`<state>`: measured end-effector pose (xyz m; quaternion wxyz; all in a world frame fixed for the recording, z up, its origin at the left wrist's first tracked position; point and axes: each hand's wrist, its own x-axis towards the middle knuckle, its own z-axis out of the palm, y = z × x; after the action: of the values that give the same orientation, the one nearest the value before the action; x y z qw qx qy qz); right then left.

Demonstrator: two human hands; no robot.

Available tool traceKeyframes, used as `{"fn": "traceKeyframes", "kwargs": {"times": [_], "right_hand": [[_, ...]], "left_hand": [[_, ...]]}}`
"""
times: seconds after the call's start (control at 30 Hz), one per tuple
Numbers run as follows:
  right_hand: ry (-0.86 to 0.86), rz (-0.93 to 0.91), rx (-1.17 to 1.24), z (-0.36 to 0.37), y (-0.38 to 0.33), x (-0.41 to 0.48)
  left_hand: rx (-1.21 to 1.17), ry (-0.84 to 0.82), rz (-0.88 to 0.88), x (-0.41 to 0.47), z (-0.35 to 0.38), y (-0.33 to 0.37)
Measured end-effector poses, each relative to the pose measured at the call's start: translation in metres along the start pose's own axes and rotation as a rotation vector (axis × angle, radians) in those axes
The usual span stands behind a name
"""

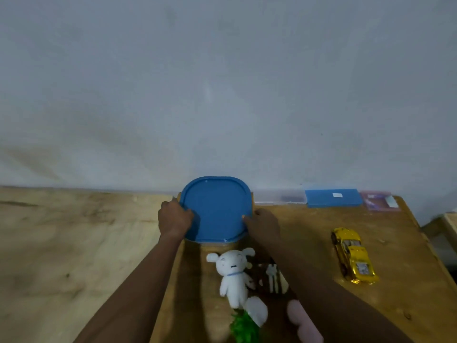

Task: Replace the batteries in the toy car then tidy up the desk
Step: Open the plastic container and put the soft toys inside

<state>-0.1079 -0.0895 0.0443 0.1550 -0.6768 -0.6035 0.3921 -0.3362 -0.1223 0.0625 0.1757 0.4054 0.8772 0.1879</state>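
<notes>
A blue lid lies on top of a container at the back of the wooden desk. My left hand grips the lid's left edge and my right hand grips its right edge. The yellow toy car stands on the desk to the right, apart from both hands. No batteries show in view.
A white plush dog lies just in front of the container, with a green toy, a pink soft toy and a small striped item nearer me. A blue box, a clear case and a pink packet line the wall.
</notes>
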Motion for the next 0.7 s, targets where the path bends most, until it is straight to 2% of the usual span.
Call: {"fn": "traceKeyframes", "kwargs": {"times": [0.1, 0.4, 0.57, 0.7], "right_hand": [[0.021, -0.002, 0.070, 0.012, -0.004, -0.001], [0.040, 0.061, 0.015, 0.014, -0.010, 0.013], [0.012, 0.180, 0.155, 0.011, -0.011, 0.022], [0.102, 0.229, 0.175, 0.010, -0.014, 0.025]], "left_hand": [[-0.044, -0.072, -0.039, 0.007, -0.006, -0.010], [-0.130, -0.136, -0.170, 0.032, -0.011, -0.018], [-0.220, -0.217, -0.265, 0.041, -0.012, -0.019], [-0.312, -0.231, -0.261, 0.044, -0.009, -0.023]]}}
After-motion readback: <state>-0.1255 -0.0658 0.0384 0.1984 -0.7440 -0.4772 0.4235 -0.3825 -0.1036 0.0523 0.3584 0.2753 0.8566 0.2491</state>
